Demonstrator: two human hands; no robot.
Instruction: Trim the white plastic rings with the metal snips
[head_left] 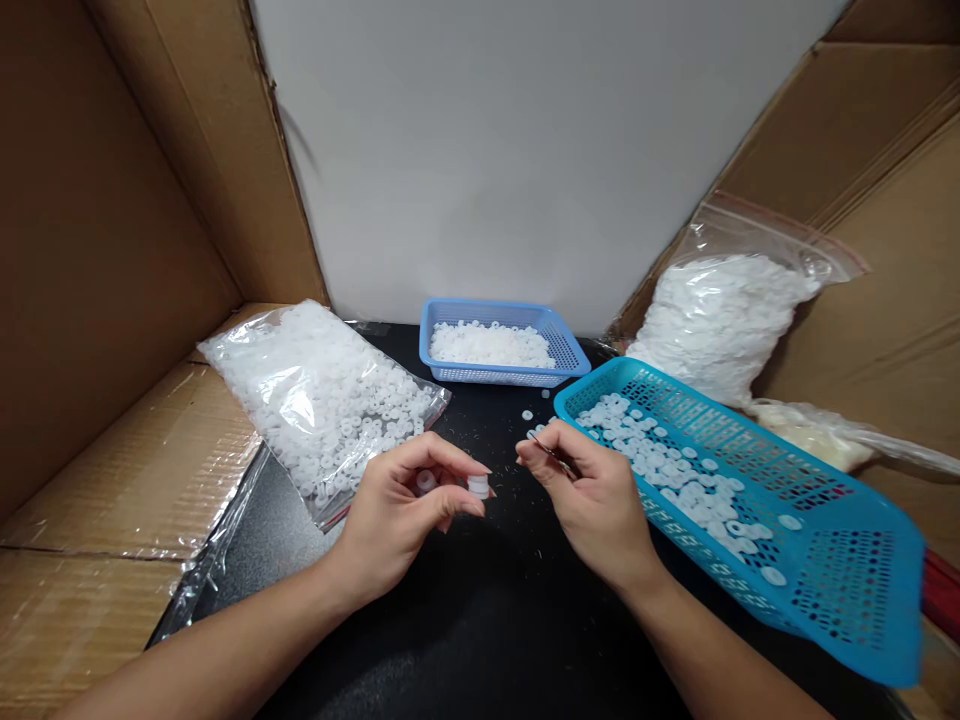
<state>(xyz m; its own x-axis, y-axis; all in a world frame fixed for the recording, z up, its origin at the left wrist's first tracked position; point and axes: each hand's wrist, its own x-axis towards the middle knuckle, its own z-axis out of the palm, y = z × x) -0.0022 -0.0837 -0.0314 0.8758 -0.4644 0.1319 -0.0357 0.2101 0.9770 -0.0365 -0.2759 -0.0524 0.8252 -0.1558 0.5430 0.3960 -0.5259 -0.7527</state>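
Between the thumb and forefinger of my left hand (409, 510) is a small white spool-shaped plastic piece (478, 486). Another white ring (426, 481) shows in the curl of the same hand. My right hand (596, 490) is closed, pinching a thin dark metal tool (553, 455) whose kind I cannot make out. The two hands are apart, over the black tabletop (480, 620). Right beside my right hand is a teal basket (750, 590) with many white plastic discs (675, 470) inside.
A clear bag of white rings (315, 390) lies at left. A blue basket (506, 376) of white pieces stands at the back. Behind the teal basket is a bag of white parts (727, 310). A few loose discs (527, 415) lie on the table; cardboard walls (150, 150) flank it.
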